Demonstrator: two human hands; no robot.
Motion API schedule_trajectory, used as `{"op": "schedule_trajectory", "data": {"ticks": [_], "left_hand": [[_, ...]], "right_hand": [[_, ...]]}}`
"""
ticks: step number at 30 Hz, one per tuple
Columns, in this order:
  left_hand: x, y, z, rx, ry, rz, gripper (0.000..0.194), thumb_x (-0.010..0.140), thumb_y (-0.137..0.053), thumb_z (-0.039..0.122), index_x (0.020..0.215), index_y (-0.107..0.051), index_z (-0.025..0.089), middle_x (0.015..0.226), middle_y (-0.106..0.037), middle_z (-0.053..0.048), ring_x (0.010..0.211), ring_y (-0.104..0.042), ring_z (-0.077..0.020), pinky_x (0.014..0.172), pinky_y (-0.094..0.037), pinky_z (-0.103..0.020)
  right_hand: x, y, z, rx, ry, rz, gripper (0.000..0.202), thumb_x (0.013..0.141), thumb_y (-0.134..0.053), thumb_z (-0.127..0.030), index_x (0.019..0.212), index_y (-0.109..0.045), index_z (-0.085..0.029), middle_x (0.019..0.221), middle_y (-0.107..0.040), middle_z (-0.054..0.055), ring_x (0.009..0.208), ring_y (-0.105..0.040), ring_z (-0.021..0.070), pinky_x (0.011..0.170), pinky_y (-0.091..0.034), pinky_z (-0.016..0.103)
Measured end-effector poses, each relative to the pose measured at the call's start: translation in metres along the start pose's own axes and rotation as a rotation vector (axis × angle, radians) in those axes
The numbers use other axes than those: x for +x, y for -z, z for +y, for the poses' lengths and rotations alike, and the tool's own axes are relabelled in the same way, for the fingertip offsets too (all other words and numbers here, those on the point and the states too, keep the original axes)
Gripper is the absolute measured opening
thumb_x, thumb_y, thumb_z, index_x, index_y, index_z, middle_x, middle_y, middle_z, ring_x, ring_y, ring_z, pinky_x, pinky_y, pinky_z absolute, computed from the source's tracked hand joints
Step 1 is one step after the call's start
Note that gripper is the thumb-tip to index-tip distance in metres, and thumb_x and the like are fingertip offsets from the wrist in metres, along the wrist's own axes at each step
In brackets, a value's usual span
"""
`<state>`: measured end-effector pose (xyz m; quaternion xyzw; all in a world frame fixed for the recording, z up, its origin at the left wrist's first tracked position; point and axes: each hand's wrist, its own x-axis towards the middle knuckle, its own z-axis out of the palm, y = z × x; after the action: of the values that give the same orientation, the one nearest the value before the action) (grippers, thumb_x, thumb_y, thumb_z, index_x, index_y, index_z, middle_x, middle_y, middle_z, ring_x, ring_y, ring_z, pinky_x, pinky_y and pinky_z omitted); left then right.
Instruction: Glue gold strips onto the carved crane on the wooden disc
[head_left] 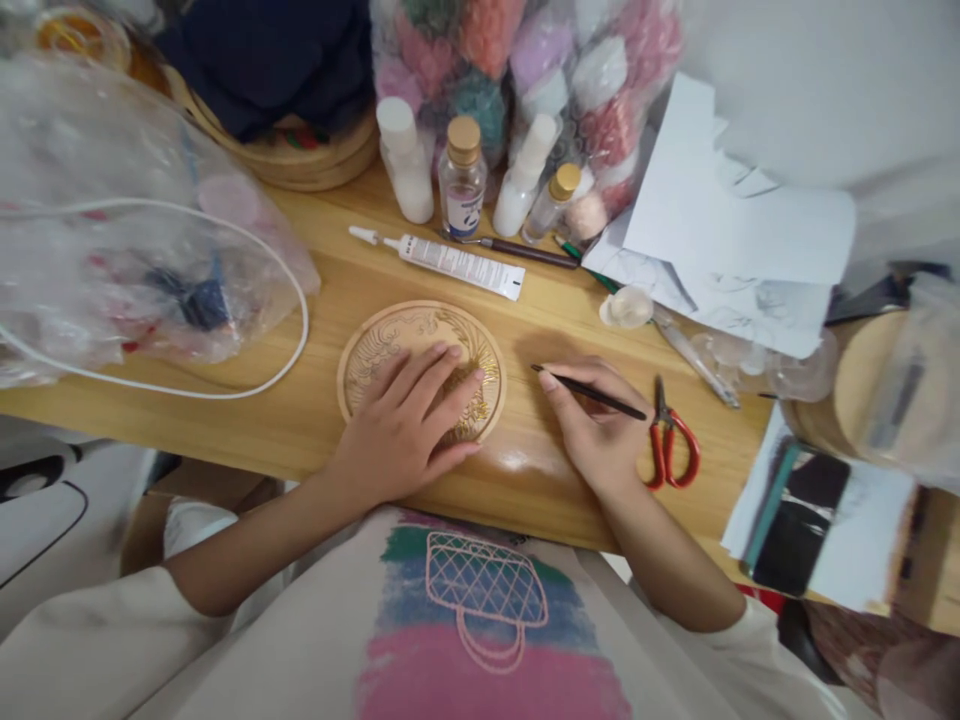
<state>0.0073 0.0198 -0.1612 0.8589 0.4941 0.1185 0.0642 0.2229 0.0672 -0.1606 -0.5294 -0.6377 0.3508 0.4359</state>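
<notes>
Flat across a round wooden plaque (360, 340) lies my left hand (401, 420), its fingers stretched out. The plaque carries fine engraved curving lines, and gold lines show along its right part; my palm and fingers hide much of the middle. My right hand (600, 425) rests on the table to the right of the plaque, closed around a slim black pen-like tool (600, 393). The tool's tip points left towards the plaque and is apart from it. Just right of this hand are red-handled scissors (675, 445), with short dark blades.
A white glue tube (461, 264) and a dark-handled tool (531, 252) lie behind the plaque. Several small bottles (463, 185) stand further back. A plastic bag (150, 220) and white cable (289, 375) occupy the left; papers (739, 220) and a phone (799, 515) are right.
</notes>
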Motion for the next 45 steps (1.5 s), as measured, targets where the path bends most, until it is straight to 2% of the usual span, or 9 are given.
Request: {"op": "schedule_trajectory", "data": {"ticks": [8, 18, 25, 30, 33, 35, 38, 40, 45], "left_hand": [[0.001, -0.001, 0.002, 0.007, 0.014, -0.01, 0.051, 0.093, -0.055, 0.047, 0.135, -0.056, 0.02, 0.143, -0.05, -0.02, 0.135, -0.045, -0.0348, 0.111, -0.035, -0.05], [-0.001, -0.006, 0.001, 0.009, 0.016, 0.015, 0.05, 0.092, -0.055, 0.048, 0.134, -0.057, 0.021, 0.142, -0.051, -0.019, 0.135, -0.044, -0.0348, 0.111, -0.035, -0.053], [-0.001, -0.003, -0.002, -0.047, 0.031, -0.007, 0.049, 0.092, -0.054, 0.046, 0.135, -0.057, 0.021, 0.14, -0.052, -0.017, 0.135, -0.044, -0.0326, 0.112, -0.034, -0.052], [0.001, 0.007, -0.012, -0.473, 0.138, 0.045, 0.052, 0.092, -0.053, 0.04, 0.136, -0.054, 0.012, 0.137, -0.056, -0.018, 0.132, -0.049, -0.0288, 0.113, -0.036, -0.05], [0.006, 0.019, -0.017, -0.923, 0.344, 0.097, 0.04, 0.084, -0.063, 0.04, 0.114, -0.068, 0.015, 0.127, -0.064, -0.014, 0.124, -0.055, -0.0272, 0.113, -0.036, -0.047], [0.01, 0.03, -0.016, -1.164, 0.415, 0.079, 0.029, 0.081, -0.066, 0.041, 0.095, -0.074, 0.018, 0.111, -0.072, -0.011, 0.112, -0.063, -0.0265, 0.108, -0.042, -0.046], [0.012, 0.048, -0.01, -1.331, 0.347, 0.035, 0.034, 0.083, -0.062, 0.049, 0.083, -0.075, 0.018, 0.088, -0.076, -0.01, 0.088, -0.071, -0.0243, 0.089, -0.055, -0.041], [0.012, 0.061, -0.006, -1.453, 0.288, 0.007, 0.037, 0.082, -0.062, 0.052, 0.079, -0.074, 0.017, 0.08, -0.075, -0.009, 0.078, -0.072, -0.023, 0.081, -0.057, -0.039], [0.008, 0.097, -0.004, -1.834, 0.205, -0.186, 0.028, 0.073, -0.077, 0.044, 0.073, -0.074, 0.017, 0.071, -0.073, -0.006, 0.069, -0.069, -0.0187, 0.078, -0.056, -0.035]], "right_hand": [[0.0, -0.001, -0.003, 0.032, -0.016, -0.025, 0.007, 0.081, -0.071, -0.016, 0.083, -0.074, -0.022, 0.079, -0.075, 0.002, 0.074, -0.069, 0.0148, 0.069, -0.056, 0.029], [-0.001, -0.001, -0.001, 0.07, 0.001, -0.012, 0.006, 0.081, -0.069, -0.018, 0.081, -0.074, -0.021, 0.078, -0.075, 0.002, 0.073, -0.069, 0.0149, 0.069, -0.056, 0.029], [0.004, -0.006, 0.009, 0.143, -0.094, 0.012, 0.008, 0.078, -0.071, -0.027, 0.078, -0.074, -0.019, 0.078, -0.076, 0.004, 0.073, -0.07, 0.0158, 0.068, -0.056, 0.029], [0.011, -0.007, 0.011, 0.202, -0.08, -0.025, 0.018, 0.074, -0.075, -0.036, 0.076, -0.074, -0.018, 0.076, -0.076, 0.006, 0.071, -0.069, 0.0157, 0.065, -0.056, 0.028], [0.01, -0.005, -0.007, 0.205, -0.017, -0.072, 0.024, 0.07, -0.078, -0.042, 0.073, -0.074, -0.018, 0.073, -0.076, 0.005, 0.067, -0.069, 0.0153, 0.064, -0.056, 0.028], [0.007, -0.002, -0.029, 0.214, 0.046, -0.118, 0.024, 0.07, -0.08, -0.043, 0.073, -0.075, -0.019, 0.073, -0.076, 0.004, 0.066, -0.07, 0.0151, 0.063, -0.057, 0.028], [-0.003, 0.002, -0.069, 0.265, 0.213, -0.218, 0.013, 0.075, -0.078, -0.033, 0.078, -0.076, -0.021, 0.075, -0.076, 0.003, 0.07, -0.07, 0.0138, 0.064, -0.056, 0.026], [-0.01, 0.003, -0.092, 0.273, 0.327, -0.242, 0.007, 0.077, -0.077, -0.025, 0.083, -0.076, -0.022, 0.078, -0.076, 0.003, 0.074, -0.07, 0.0134, 0.067, -0.057, 0.026], [-0.015, 0.002, -0.124, 0.199, 0.445, -0.179, 0.005, 0.079, -0.076, -0.024, 0.084, -0.076, -0.022, 0.078, -0.075, 0.003, 0.073, -0.07, 0.0145, 0.067, -0.057, 0.028]]}}
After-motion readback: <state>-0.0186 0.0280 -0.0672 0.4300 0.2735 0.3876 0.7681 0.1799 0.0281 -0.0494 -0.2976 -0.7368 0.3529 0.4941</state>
